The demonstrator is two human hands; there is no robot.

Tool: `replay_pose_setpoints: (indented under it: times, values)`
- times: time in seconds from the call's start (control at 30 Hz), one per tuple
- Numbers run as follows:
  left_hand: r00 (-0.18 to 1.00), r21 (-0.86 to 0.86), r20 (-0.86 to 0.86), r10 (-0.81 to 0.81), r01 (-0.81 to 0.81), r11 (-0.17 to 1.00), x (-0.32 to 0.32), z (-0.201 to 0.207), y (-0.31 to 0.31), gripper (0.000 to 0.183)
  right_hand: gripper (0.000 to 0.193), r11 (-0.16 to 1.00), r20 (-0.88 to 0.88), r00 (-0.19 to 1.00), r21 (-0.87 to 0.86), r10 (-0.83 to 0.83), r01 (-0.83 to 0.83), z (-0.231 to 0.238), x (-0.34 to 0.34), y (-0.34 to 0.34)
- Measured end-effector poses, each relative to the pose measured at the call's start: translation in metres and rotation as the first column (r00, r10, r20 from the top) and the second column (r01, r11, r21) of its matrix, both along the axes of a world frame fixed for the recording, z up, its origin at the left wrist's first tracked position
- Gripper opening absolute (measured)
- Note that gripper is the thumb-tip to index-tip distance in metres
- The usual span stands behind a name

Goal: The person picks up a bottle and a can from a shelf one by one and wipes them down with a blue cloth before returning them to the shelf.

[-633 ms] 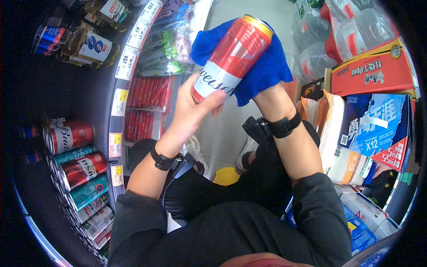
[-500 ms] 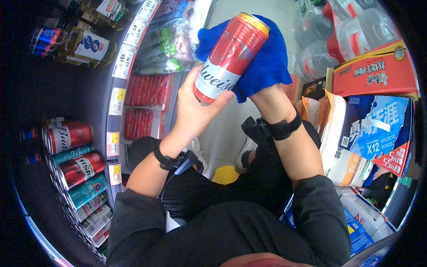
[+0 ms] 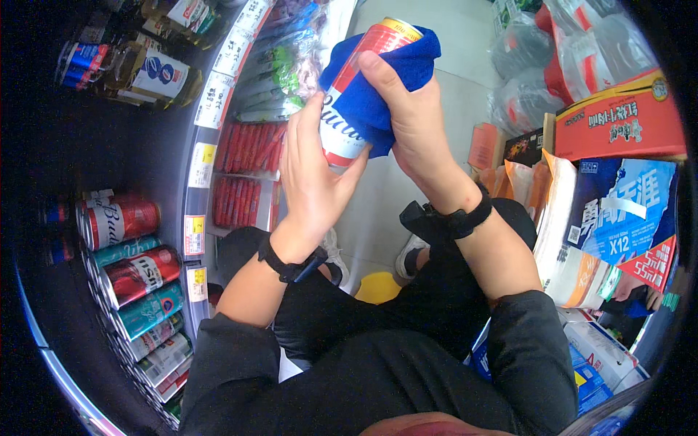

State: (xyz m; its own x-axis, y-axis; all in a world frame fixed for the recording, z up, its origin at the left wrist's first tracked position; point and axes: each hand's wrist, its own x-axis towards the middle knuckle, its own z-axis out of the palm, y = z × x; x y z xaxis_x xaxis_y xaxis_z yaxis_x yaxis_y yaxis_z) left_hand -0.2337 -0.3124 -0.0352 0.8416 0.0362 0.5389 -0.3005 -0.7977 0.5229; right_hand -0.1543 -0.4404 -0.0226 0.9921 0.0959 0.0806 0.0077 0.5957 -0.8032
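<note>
A tall red and white drink can (image 3: 339, 138) with a gold rim is held tilted in front of me, its top leaning away to the right. My left hand (image 3: 314, 156) grips its lower end, with fingers along the left side and thumb at the bottom right. A blue cloth (image 3: 371, 102) is wrapped over the can's middle and right side. Pressing that cloth onto the can, my right hand (image 3: 414, 116) has its thumb across the front; its other fingers are hidden behind the cloth and can. Both wrists wear black straps.
On the left, a shelf holds stacked cans (image 3: 142, 276) and bottles (image 3: 156, 73). Behind its price strip lie red packets (image 3: 247, 149) and plastic-wrapped goods (image 3: 283, 65). To the right are wrapped bottles (image 3: 531, 65), a red carton (image 3: 618, 116) and a blue carton (image 3: 618, 211). A yellow disc (image 3: 378, 288) marks the floor.
My right hand has come from behind the can to its front right, folding the blue cloth around it. The can has turned and shifted slightly left.
</note>
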Motion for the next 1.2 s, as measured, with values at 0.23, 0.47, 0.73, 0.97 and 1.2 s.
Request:
replay_pose_setpoints:
  times: [0.23, 0.47, 0.73, 0.97, 1.2]
  values:
    - [0.995, -0.093, -0.024, -0.095, 0.092, 0.991, -0.005, 0.002, -0.008, 0.081, 0.04, 0.995, -0.023, 0.995, 0.022, -0.098, 0.098, 0.0, 0.002, -0.005]
    - [0.943, -0.581, -0.192, -0.272, 0.114, 0.806, -0.005, 0.007, -0.017, 0.065, 0.034, 0.994, -0.064, 0.997, 0.098, 0.05, -0.044, 0.016, 0.007, -0.023]
    - [0.632, -0.989, -0.132, -0.763, -0.03, 0.147, -0.009, 0.0, -0.002, 0.058, 0.055, 0.978, -0.017, 0.979, 0.05, 0.202, -0.201, 0.013, 0.012, -0.04]
    - [0.433, -0.947, 0.069, -0.899, -0.254, -0.195, -0.015, 0.001, -0.004, 0.098, 0.051, 0.92, 0.027, 0.945, 0.224, 0.325, -0.322, 0.026, 0.004, -0.048]
    - [0.347, -0.776, 0.315, -0.883, -0.442, -0.45, -0.013, 0.004, -0.009, 0.1, 0.057, 0.891, 0.089, 0.932, 0.274, 0.351, -0.361, 0.016, 0.014, -0.054]
